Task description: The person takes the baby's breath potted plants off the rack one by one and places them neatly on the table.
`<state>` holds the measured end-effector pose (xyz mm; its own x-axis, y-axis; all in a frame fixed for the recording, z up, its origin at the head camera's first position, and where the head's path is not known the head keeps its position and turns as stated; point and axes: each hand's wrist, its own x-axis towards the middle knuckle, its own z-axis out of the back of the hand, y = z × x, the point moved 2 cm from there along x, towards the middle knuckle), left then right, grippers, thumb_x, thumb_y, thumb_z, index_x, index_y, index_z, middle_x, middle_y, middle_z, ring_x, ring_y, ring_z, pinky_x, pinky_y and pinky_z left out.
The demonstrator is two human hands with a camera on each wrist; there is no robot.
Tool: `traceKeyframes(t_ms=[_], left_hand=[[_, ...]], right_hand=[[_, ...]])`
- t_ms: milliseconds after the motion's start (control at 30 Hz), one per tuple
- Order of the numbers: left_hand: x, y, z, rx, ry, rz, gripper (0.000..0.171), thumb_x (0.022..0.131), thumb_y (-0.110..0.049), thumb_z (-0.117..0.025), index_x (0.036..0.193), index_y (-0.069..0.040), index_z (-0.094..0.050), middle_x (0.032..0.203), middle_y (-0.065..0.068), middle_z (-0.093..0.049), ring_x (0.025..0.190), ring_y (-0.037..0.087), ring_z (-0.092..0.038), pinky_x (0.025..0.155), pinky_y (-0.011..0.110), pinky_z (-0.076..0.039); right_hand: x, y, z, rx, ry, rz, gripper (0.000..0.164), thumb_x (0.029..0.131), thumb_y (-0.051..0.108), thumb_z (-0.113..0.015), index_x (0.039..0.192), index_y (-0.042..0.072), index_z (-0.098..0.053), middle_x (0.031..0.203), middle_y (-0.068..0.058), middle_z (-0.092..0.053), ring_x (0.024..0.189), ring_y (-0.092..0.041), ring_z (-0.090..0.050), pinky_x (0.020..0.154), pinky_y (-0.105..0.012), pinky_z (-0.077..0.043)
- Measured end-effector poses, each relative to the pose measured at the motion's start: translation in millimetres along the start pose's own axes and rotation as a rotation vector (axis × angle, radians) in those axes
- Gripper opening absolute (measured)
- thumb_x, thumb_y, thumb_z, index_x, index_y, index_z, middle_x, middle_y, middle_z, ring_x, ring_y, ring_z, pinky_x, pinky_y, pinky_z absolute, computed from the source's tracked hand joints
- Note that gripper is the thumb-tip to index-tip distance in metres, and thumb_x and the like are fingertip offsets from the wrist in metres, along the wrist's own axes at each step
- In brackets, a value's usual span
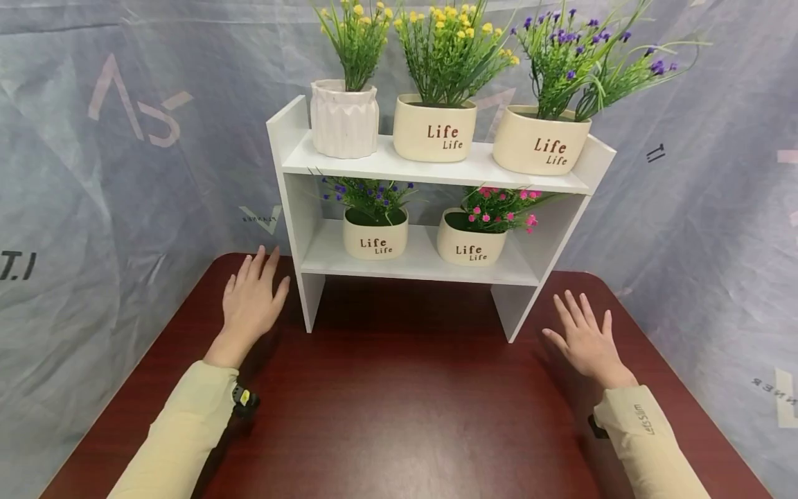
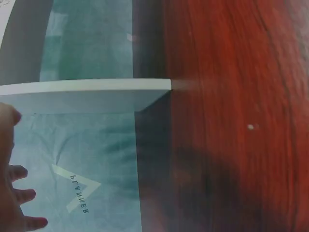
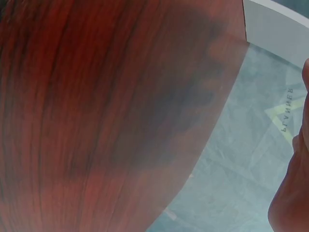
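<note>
In the head view my left hand (image 1: 252, 294) is held with fingers spread, just left of a white two-tier shelf (image 1: 399, 274). My right hand (image 1: 586, 339) is on the other side, to the right of the shelf, its fingers also spread and holding nothing. On the upper tier stand a white ribbed pot (image 1: 345, 121) and a cream pot (image 1: 434, 132), both with yellow flowers, and a cream pot (image 1: 541, 142) with purple flowers. The lower tier bears a cream pot (image 1: 375, 235) with purple flowers and another cream pot (image 1: 472, 240) with pink flowers.
The shelf stands near the back of a dark red wooden table (image 1: 399, 402). Behind and beside it hangs a grey-blue printed cloth (image 1: 156, 173). The shelf's side panel (image 2: 87, 96) shows close to my left fingers in the left wrist view.
</note>
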<state>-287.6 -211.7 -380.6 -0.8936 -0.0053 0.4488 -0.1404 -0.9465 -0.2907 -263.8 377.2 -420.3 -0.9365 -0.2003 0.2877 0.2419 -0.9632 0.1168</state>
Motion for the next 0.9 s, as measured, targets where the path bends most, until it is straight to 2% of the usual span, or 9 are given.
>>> traceKeyframes(t_ms=[167, 333, 467, 600, 733, 900], left_hand=[[2.6, -11.0, 8.4, -0.167, -0.145, -0.05, 0.054, 0.104, -0.034, -0.038, 0.152, -0.009, -0.032, 0.154, 0.022, -0.035, 0.138, 0.044, -0.036, 0.109, 0.062, -0.033], [6.9, -24.4, 17.0, -0.345, -0.226, -0.113, 0.058, 0.104, -0.039, -0.038, 0.154, -0.011, -0.029, 0.152, 0.02, -0.038, 0.136, 0.04, -0.04, 0.105, 0.061, -0.038], [13.0, -36.5, 22.2, -0.461, -0.229, -0.125, 0.064, 0.102, -0.042, -0.044, 0.156, -0.014, -0.023, 0.154, 0.018, -0.036, 0.139, 0.037, -0.038, 0.106, 0.06, -0.037], [20.0, -45.1, 25.4, -0.539, -0.214, -0.095, 0.069, 0.099, -0.034, -0.053, 0.156, -0.014, -0.019, 0.153, 0.018, -0.037, 0.137, 0.036, -0.041, 0.108, 0.057, -0.036], [24.6, -50.4, 25.7, -0.557, -0.221, -0.088, 0.073, 0.097, -0.024, -0.06, 0.156, -0.014, -0.019, 0.15, 0.021, -0.039, 0.132, 0.038, -0.046, 0.103, 0.057, -0.043], [27.3, -54.8, 23.9, -0.559, -0.244, -0.111, 0.072, 0.096, -0.016, -0.06, 0.156, -0.013, -0.02, 0.149, 0.023, -0.04, 0.13, 0.041, -0.047, 0.097, 0.058, -0.047]], right_hand=[[-1, 1, 1, 0.004, -0.004, 0.0, 0.074, 0.099, 0.047, -0.048, 0.156, 0.009, -0.018, 0.162, -0.02, -0.013, 0.152, -0.034, 0.005, 0.109, -0.076, 0.005], [-1, 1, 1, 0.003, -0.011, 0.006, 0.075, 0.099, 0.047, -0.048, 0.157, 0.012, -0.015, 0.162, -0.02, -0.012, 0.152, -0.034, 0.004, 0.109, -0.076, 0.005], [-1, 2, 1, 0.003, -0.014, 0.007, 0.076, 0.099, 0.046, -0.049, 0.157, 0.013, -0.013, 0.162, -0.019, -0.012, 0.152, -0.034, 0.004, 0.109, -0.076, 0.005], [-1, 4, 2, 0.012, -0.021, 0.014, 0.075, 0.099, 0.045, -0.05, 0.157, 0.013, -0.014, 0.163, -0.018, -0.011, 0.152, -0.033, 0.005, 0.11, -0.076, 0.006], [2, 7, 5, 0.018, -0.04, 0.027, 0.074, 0.099, 0.045, -0.049, 0.157, 0.012, -0.015, 0.163, -0.016, -0.011, 0.152, -0.032, 0.004, 0.111, -0.075, 0.007], [7, 13, 12, 0.035, -0.064, 0.026, 0.073, 0.1, 0.045, -0.046, 0.158, 0.014, -0.012, 0.164, -0.015, -0.01, 0.152, -0.03, 0.004, 0.112, -0.073, 0.008]])
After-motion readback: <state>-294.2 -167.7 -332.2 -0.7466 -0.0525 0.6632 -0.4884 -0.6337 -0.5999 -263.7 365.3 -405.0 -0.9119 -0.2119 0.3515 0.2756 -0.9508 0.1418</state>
